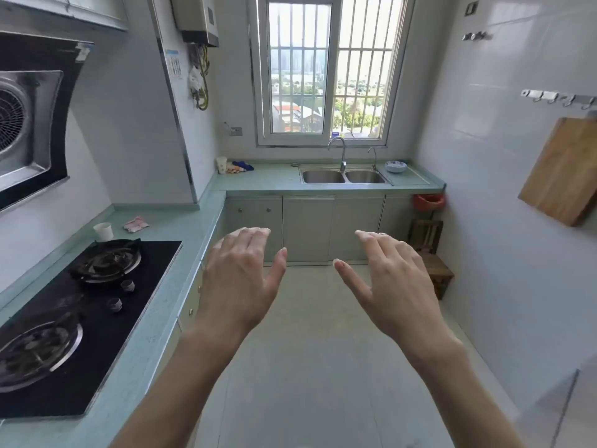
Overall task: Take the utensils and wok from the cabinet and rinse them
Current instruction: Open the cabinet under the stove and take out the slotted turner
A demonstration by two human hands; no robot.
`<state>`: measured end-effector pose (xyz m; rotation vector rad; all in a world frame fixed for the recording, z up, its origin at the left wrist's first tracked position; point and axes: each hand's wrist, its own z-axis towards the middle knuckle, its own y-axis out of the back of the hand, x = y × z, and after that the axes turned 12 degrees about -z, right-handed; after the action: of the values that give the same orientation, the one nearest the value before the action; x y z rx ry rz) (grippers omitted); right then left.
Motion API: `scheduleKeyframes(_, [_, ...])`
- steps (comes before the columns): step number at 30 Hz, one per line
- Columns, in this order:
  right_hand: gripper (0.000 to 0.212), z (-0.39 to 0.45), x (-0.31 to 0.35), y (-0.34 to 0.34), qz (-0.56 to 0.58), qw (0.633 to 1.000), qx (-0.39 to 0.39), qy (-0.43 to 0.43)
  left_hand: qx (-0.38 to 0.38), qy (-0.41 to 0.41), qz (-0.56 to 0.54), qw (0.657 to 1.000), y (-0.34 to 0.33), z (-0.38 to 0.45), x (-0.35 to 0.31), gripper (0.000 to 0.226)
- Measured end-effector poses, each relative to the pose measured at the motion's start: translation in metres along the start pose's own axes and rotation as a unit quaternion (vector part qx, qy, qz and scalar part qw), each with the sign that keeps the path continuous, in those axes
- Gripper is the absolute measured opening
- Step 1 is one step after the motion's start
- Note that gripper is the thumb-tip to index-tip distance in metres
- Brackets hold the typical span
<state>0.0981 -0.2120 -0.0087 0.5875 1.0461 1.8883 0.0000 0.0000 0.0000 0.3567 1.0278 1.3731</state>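
Hands fill the lower middle of the head view: the left hand [239, 279] and the right hand [391, 282] are both raised palm-down over the floor [310, 334], fingers [255, 232] straight and relaxed, holding nothing. Neither utensils nor wok can be seen; by my reading they sit behind the shut doors of the cabinet [307, 227] under the far desk [265, 181], at twelve o'clock from both hands and well apart from them. That run of doors lies crosswise, from nine to three o'clock, so the hands face it squarely. The left hand looks slightly nearer the two-knob door at eleven o'clock, the right nearer the doors toward one o'clock; which door hides the things I cannot tell. The sink [344, 176] with its faucet [340, 153] stands directly above those doors, handy for rinsing. At nine o'clock a gas stove [97, 305] lies in the side desk, with a paper cup [104, 231] and a rag [135, 224] beyond it. At two o'clock a wooden stool [433, 270] stands on the floor near the cabinet's right end and could crowd a door there. A cutting board [562, 173] hangs at three o'clock.
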Motion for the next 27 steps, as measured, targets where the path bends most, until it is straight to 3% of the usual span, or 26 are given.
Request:
scheduleKeyframes(15, [0.069, 0.159, -0.057, -0.114, 0.015, 0.999, -0.006, 0.047, -0.023, 0.052, 0.011, 0.998, -0.119, 0.141, 0.011, 0.05])
scheduleKeyframes(27, [0.068, 0.267, -0.022, -0.208, 0.058, 0.994, 0.004, 0.092, -0.054, 0.096, 0.041, 0.993, -0.164, 0.217, 0.09, 0.052])
